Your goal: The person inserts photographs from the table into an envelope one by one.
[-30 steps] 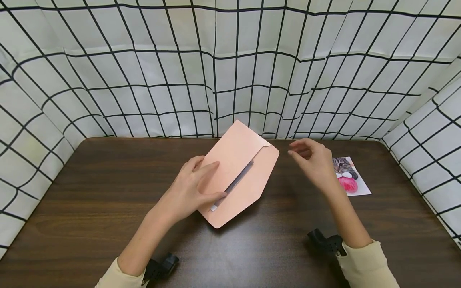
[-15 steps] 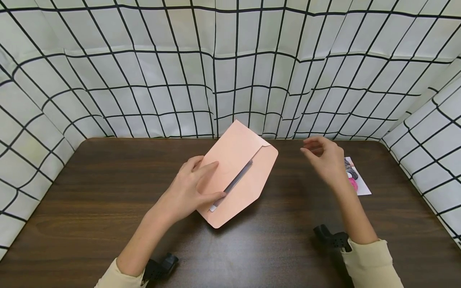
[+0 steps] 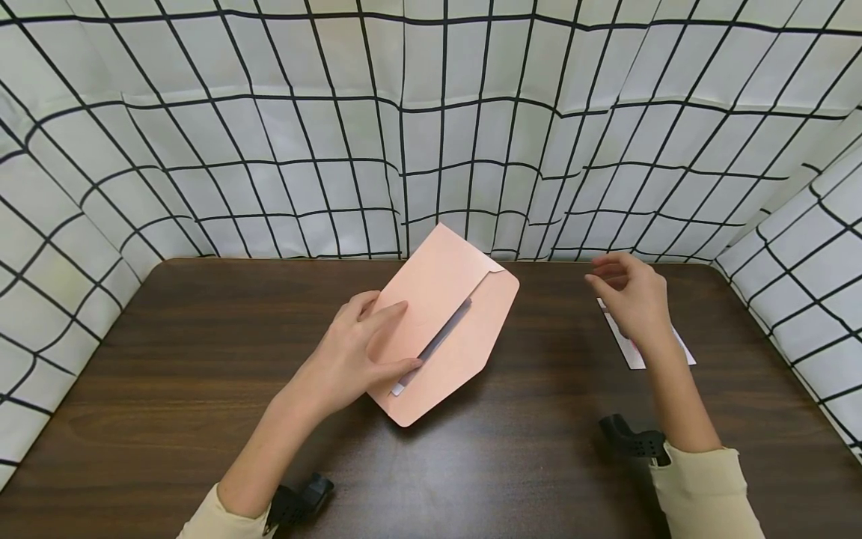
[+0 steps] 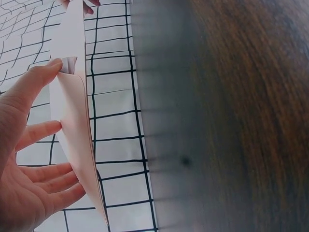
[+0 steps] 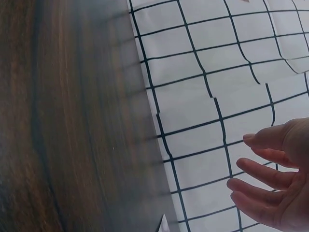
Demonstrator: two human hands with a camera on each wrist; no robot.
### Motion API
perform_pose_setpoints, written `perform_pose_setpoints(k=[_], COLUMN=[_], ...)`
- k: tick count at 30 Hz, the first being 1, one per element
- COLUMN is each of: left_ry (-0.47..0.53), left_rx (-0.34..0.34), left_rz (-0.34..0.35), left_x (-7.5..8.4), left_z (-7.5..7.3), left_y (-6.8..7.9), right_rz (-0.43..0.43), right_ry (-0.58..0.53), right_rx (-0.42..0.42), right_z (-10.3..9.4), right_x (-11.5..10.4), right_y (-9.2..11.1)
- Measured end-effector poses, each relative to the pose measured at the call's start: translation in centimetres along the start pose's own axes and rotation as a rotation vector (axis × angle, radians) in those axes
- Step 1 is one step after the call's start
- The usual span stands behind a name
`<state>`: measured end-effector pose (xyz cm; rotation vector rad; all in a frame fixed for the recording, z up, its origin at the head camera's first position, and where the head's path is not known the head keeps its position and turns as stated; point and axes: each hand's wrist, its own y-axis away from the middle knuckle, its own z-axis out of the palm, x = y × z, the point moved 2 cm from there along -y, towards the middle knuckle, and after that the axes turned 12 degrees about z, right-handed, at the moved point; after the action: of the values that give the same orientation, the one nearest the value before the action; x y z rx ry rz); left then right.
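Observation:
A pale pink envelope [image 3: 465, 352] lies tilted on the dark wooden table in the head view, its flap side up. Through its slot shows the grey edge of a card [image 3: 446, 331] with a white corner. My left hand [image 3: 346, 359] rests on the envelope's left part, thumb beside the slot and fingers spread on the paper; the left wrist view shows the same face of the envelope [image 4: 72, 106] under those fingertips. My right hand [image 3: 636, 299], fingers loosely bent and holding nothing, hovers over a white-edged picture card [image 3: 619, 340], hiding most of it.
The dark wooden table [image 3: 202, 359] runs back to a white curtain with a black grid [image 3: 303, 135], which also stands along both sides. A black wrist camera [image 3: 303, 500] sits at the left cuff and another wrist camera [image 3: 629, 440] at the right.
My right hand has moved right, away from the envelope, and now covers much of the picture card. My left hand and the envelope have stayed nearly still.

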<state>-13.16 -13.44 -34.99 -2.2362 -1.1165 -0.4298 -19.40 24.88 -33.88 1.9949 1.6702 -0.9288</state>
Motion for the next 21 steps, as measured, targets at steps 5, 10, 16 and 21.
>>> perform_pose_setpoints(k=[5,10,16,21], left_ry=[0.005,0.008,0.011,0.013], left_rx=[-0.001,-0.005,-0.010,-0.014], left_rz=[-0.005,-0.014,-0.019,-0.025], left_x=[0.0,0.0,0.0,0.0], left_z=[0.0,0.0,-0.1,-0.1], left_y=[0.0,0.0,0.0,0.1], right_rz=[0.011,0.037,0.055,0.079], right_ry=[0.018,0.033,0.040,0.057], right_rx=[0.004,-0.005,-0.009,-0.018], right_z=[-0.4,-0.7,-1.2,-1.4], right_x=[0.6,1.2,2.0,2.8], right_y=[-0.2,-0.4,-0.6,-1.0])
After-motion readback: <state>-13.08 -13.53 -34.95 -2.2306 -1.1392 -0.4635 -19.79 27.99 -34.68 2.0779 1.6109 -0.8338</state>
